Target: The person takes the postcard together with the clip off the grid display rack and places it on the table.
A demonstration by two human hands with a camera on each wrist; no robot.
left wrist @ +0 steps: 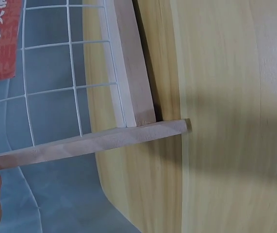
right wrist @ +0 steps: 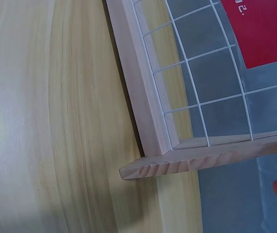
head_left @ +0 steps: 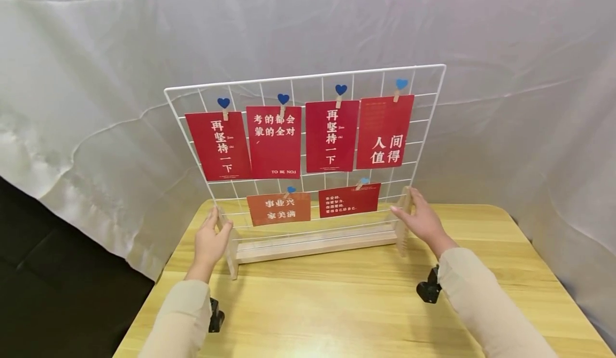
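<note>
A white wire grid [head_left: 312,180] stands upright in a pale wooden stand [head_left: 317,244] on the table. Red cards [head_left: 332,154] hang in a row across its upper part, each under a wooden clip with a blue heart [head_left: 341,89]. Lower down hang an orange card [head_left: 279,216] and a small red card [head_left: 348,206], also clipped. My left hand [head_left: 212,240] holds the stand's left side post [left wrist: 80,144], fingers at its edge. At the opposite end my right hand [head_left: 423,221] holds the right side post [right wrist: 201,160], thumb toward the grid.
Under the stand is a light wood-grain table [head_left: 327,304] with rounded back corners. A pale grey cloth [head_left: 308,31] hangs behind and at the sides. Dark material [head_left: 58,283] shows at the lower left. Small black cameras [head_left: 430,288] sit at both wrists.
</note>
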